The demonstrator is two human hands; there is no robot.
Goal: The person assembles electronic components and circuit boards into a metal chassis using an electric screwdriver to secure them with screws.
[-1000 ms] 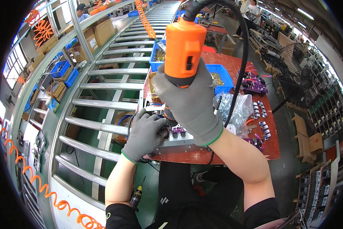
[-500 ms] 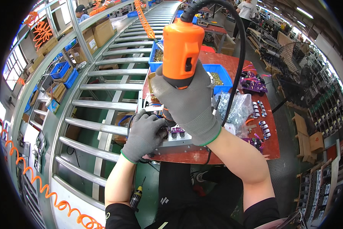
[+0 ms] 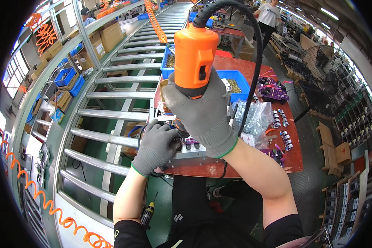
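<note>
An orange corded electric screwdriver stands nearly upright, and my right hand, in a grey glove, wraps round its body. Its black lower end comes down beside the fingertips of my left hand, also gloved. Those left fingers are curled in at the tool's foot, and what they pinch, if anything, is hidden. Below both hands lies a silver metal housing with a small purple part showing inside. My hands and the tool cover most of the housing, including the bit's tip.
The red worktable carries a blue bin of brass-coloured screws, a clear plastic bag of metal parts and purple circuit boards. A roller conveyor runs along the left. The black cable arches over the table. Another person stands far right.
The screwdriver and my right hand have shifted slightly left and a little down. My left hand stays in place. The person at the far right has moved.
</note>
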